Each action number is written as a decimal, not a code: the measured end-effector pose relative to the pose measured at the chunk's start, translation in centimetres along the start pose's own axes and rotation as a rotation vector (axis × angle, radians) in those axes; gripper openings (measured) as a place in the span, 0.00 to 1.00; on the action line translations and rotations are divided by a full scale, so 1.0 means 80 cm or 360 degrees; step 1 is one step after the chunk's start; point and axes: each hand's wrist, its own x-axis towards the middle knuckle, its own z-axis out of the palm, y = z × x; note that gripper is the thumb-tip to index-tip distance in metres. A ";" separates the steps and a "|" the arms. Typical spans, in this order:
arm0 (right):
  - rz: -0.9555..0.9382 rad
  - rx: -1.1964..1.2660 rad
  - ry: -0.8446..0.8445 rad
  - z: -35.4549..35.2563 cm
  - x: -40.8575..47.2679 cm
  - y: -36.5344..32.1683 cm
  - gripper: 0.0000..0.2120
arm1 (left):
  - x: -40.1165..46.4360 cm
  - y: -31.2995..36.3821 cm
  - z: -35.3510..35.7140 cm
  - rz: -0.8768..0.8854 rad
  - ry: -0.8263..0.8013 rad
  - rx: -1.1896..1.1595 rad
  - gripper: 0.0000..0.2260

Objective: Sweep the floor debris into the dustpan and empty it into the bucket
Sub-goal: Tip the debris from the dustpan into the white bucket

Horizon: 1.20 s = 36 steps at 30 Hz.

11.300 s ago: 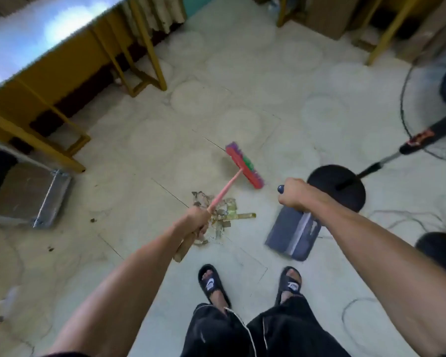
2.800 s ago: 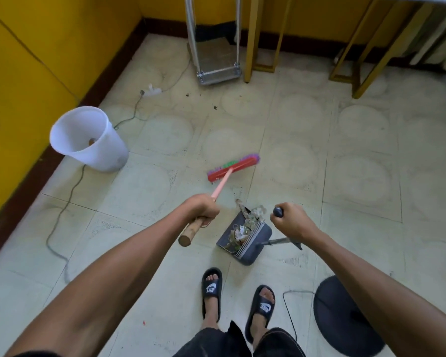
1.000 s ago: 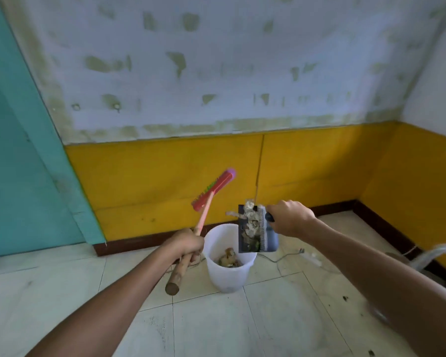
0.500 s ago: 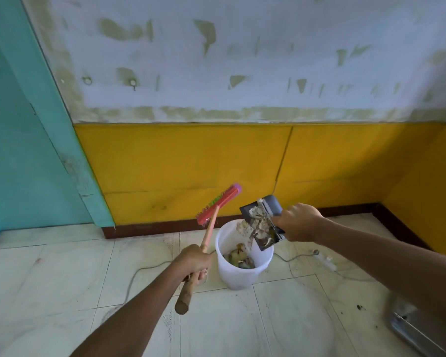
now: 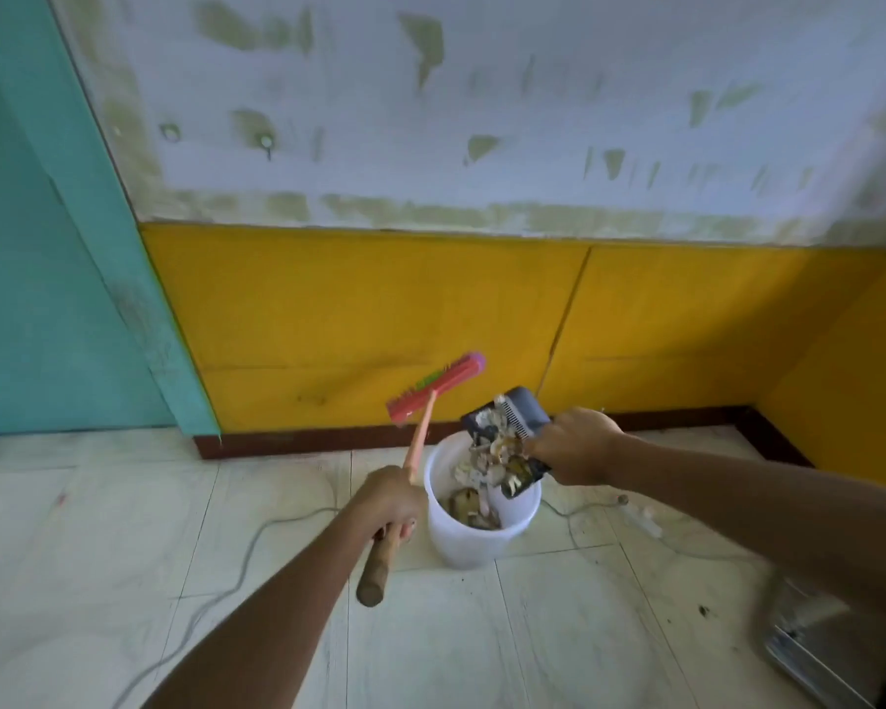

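Note:
A white bucket (image 5: 474,542) stands on the tiled floor close to the yellow wall, with scraps of debris (image 5: 469,506) inside. My right hand (image 5: 576,445) grips the dark grey dustpan (image 5: 523,406), tilted steeply over the bucket's mouth. Pale paper and leaf debris (image 5: 492,447) slides off its lip into the bucket. My left hand (image 5: 392,501) holds the broom handle, and the red broom head (image 5: 433,388) points up to the left of the dustpan.
A grey cable (image 5: 241,560) snakes across the floor left of the bucket, and another cable with a power strip (image 5: 643,519) lies to its right. A metal cart corner (image 5: 809,652) shows at the lower right. A teal door (image 5: 37,299) is at left.
The dustpan has tipped further and moved lower over the bucket, and more debris falls in. My view has dropped slightly toward the floor.

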 end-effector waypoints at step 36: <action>-0.0127 -0.0238 -0.0059 -0.006 0.029 0.023 0.08 | -0.008 -0.001 0.025 0.0134 0.0517 0.1304 0.17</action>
